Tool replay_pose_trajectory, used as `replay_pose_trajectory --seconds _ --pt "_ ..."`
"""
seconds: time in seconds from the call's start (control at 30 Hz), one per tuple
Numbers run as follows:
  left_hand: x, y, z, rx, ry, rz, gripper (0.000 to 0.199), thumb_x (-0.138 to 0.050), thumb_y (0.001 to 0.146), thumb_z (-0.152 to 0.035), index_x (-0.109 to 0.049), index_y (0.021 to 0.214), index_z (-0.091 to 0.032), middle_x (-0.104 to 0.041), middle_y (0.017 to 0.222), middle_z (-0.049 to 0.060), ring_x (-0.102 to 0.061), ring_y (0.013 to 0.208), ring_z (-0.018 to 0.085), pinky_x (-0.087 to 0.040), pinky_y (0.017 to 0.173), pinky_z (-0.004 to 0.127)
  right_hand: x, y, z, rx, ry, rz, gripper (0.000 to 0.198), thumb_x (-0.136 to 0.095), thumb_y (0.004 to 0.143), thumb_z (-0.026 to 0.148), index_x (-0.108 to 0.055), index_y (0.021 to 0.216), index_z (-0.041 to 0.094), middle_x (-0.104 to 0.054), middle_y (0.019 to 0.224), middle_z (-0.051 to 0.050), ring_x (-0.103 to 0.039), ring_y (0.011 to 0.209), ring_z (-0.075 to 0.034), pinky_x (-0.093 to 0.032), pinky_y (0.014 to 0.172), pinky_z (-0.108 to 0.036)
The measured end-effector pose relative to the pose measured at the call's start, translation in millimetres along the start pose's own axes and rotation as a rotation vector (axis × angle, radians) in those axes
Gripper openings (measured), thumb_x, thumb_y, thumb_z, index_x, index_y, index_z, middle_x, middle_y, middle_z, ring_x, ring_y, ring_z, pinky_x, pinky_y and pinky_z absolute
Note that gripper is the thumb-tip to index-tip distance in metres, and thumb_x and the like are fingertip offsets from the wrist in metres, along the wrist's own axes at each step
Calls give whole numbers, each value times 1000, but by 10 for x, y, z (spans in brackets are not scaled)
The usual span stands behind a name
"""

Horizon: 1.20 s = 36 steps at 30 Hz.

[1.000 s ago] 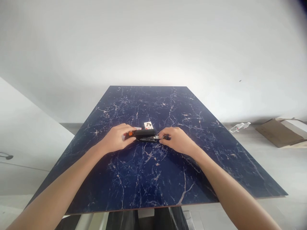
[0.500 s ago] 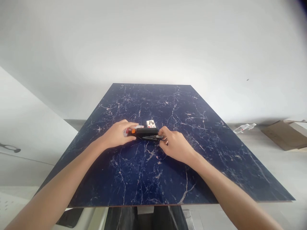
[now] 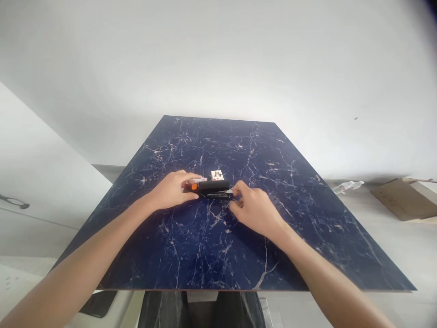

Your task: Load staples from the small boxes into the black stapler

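Observation:
A black stapler [image 3: 214, 186] with an orange part near its rear lies across the middle of the table. My left hand [image 3: 172, 189] is closed around its rear end, thumb on the near side and fingers on the far side. At the front end, my right hand [image 3: 254, 207] has its fingers curled by a small metal tip [image 3: 231, 192] that sticks out of the stapler; the fingers appear to touch it. Just behind the stapler stands a small white box [image 3: 216, 175] with a stapler picture. A red and white packet [image 3: 201, 180] shows partly behind my left fingers.
The table [image 3: 218, 255] has a dark blue marble-patterned top with a wall [image 3: 218, 59] behind it. On the floor to the right lie a clear plastic bottle [image 3: 347, 187] and a brown cardboard box [image 3: 401, 198]. My legs [image 3: 239, 310] are below the near edge.
The metal piece at the stapler's front sticks out less than before. My right fingers have loosened slightly around its tip. The whole view has shifted a little.

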<state>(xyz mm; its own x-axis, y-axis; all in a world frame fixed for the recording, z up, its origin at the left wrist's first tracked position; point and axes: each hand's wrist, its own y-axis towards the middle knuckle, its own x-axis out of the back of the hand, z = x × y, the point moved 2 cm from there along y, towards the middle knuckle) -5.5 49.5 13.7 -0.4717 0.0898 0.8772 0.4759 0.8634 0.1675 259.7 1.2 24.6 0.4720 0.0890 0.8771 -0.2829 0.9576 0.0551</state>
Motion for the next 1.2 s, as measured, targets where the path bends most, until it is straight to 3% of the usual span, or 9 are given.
replay_pose_trajectory --seconds 0.33,0.47,0.57,0.7,0.83,0.93,1.03,1.13,1.2 --pt "-249 -90 -431 -11 -49 -123 56 -78 82 -38 -62 134 -25 -71 122 8 -64 108 29 -51 92 45 -62 128 -41 41 105 -49 23 -58 76 22 -41 90 25 -62 61 7 -54 54 -16 -35 60 -28" --pt "-263 -101 -493 -121 -121 -6 51 -67 90 -49 -63 134 -25 -75 105 6 -66 94 27 -52 83 42 -99 182 -110 13 200 -19 14 -54 80 23 -41 86 25 -64 64 6 -56 56 -16 -37 60 -28" --pt "-87 -69 -351 -177 -120 0 36 -46 102 -44 -74 117 -26 -75 104 5 -65 97 25 -49 89 42 -134 195 -153 -12 239 -56 11 -51 81 19 -41 84 25 -74 92 1 -62 65 -16 -40 64 -28" --pt "233 -63 43 57 29 48 53 -61 90 -55 -66 132 -24 -66 129 11 -63 111 31 -50 89 43 -167 197 -169 -4 296 -62 14 -48 80 14 -41 86 25 -70 128 -3 -67 75 -17 -42 68 -29" --pt "343 -142 240 135 -2 284 74 -74 78 -54 -53 146 -33 -65 126 8 -68 96 28 -52 76 36 -183 206 -157 32 258 -66 12 -48 82 16 -42 85 25 -74 117 -2 -65 76 -18 -42 69 -31" --pt "363 -154 243 82 18 221 61 -69 81 -35 -57 140 -32 -65 127 7 -67 103 27 -53 84 36 -195 208 -155 43 225 -67 10 -49 83 17 -43 84 24 -74 106 -1 -62 74 -18 -42 69 -31" --pt "340 -112 213 20 31 76 61 -59 86 -24 -51 146 -32 -50 152 6 -55 131 29 -47 103 41 -202 203 -157 62 198 -64 8 -49 84 17 -45 85 24 -73 98 0 -60 73 -17 -41 68 -30" --pt "199 -56 173 -41 25 66 61 -56 91 -25 -45 150 -35 -28 167 1 -36 149 31 -38 115 47 -203 197 -153 100 170 -54 8 -49 84 16 -48 85 24 -70 94 1 -61 78 -18 -41 69 -30" --pt "70 -26 154 -42 15 82 57 -60 92 -33 -48 148 -33 -27 167 3 -36 148 34 -40 113 50 -200 195 -150 117 166 -48 9 -49 84 15 -50 86 24 -69 94 1 -61 80 -18 -42 70 -30"
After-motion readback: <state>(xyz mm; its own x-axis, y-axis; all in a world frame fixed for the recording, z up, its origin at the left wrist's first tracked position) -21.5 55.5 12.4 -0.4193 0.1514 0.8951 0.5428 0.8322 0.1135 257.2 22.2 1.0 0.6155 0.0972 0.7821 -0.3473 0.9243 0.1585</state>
